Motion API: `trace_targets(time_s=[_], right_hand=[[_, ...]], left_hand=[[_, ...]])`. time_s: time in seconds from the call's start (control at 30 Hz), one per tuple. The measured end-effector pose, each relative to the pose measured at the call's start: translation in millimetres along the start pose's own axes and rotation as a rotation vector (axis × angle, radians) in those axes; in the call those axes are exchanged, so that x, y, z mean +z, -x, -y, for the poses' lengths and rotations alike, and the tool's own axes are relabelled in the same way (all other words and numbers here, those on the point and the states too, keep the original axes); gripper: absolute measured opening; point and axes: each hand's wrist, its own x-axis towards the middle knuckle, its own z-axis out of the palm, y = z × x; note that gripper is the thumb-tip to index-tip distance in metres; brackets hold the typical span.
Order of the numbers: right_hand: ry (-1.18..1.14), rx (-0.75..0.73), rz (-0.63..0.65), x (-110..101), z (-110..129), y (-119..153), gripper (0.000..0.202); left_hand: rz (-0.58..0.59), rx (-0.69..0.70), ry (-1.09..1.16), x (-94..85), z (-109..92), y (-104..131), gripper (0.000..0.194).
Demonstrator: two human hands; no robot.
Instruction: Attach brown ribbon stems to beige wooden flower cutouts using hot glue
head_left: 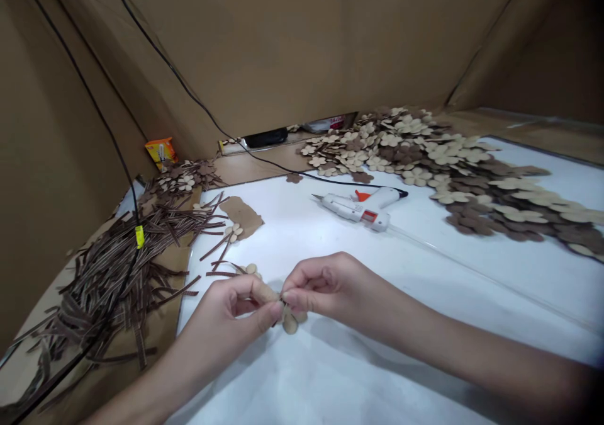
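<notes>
Low over the white board (330,374), my left hand (240,308) and my right hand (325,286) meet fingertip to fingertip. Both are closed in a pinch on a small beige flower cutout (290,324), whose petals hang below the fingers. Its centre, and anything else pinched there, is hidden by the fingertips. Just behind my left hand lie another beige flower (250,269) and a few thin brown stitched strips (221,274). A white glue gun (353,209) with an orange trigger rests on its side beyond my right hand, a long clear glue stick (443,249) trailing from its back.
Brown strips (127,274) form a tangled heap at left, crossed by a black cable (125,186). Beige and brown flower cutouts (425,154) pile up at back right. A brown scrap (241,217) and an orange packet (161,153) lie farther back. Brown walls enclose the workspace.
</notes>
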Motion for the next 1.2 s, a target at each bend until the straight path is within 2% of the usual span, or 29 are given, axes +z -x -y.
trace_targets(time_s=[0.13, 0.27, 0.4, 0.7, 0.83, 0.93, 1.03, 1.2], right_hand=[[0.035, -0.015, -0.016, 1, -1, 0, 0.027], [-0.054, -0.024, -0.017, 0, 0, 0, 0.027], [-0.115, 0.012, -0.015, -4, 4, 0, 0.027], [-0.094, 0.048, 0.011, -5, 0, 1, 0.023], [-0.109, 0.024, 0.045, -8, -2, 1, 0.025], [-0.077, 0.038, 0.017, -10, -3, 0, 0.028], [-0.074, 0.036, 0.024, -10, -4, -1, 0.029], [-0.072, 0.037, 0.023, -10, -6, -1, 0.029]], left_hand=[[-0.012, 0.014, -0.022, 1.0, 1, 1, 0.019], [-0.054, 0.069, -0.015, 1.4, 3, 4, 0.018], [-0.060, 0.044, 0.057, 1.2, 4, 4, 0.020], [-0.041, 0.022, 0.041, 2.3, 3, 5, 0.018], [-0.016, -0.025, 0.052, 0.6, 5, 5, 0.027], [-0.057, -0.060, 0.028, -1.2, 7, 5, 0.036], [-0.096, -0.074, 0.031, -1.3, 8, 5, 0.036], [0.003, -0.049, 0.115, 2.3, 5, 2, 0.024]])
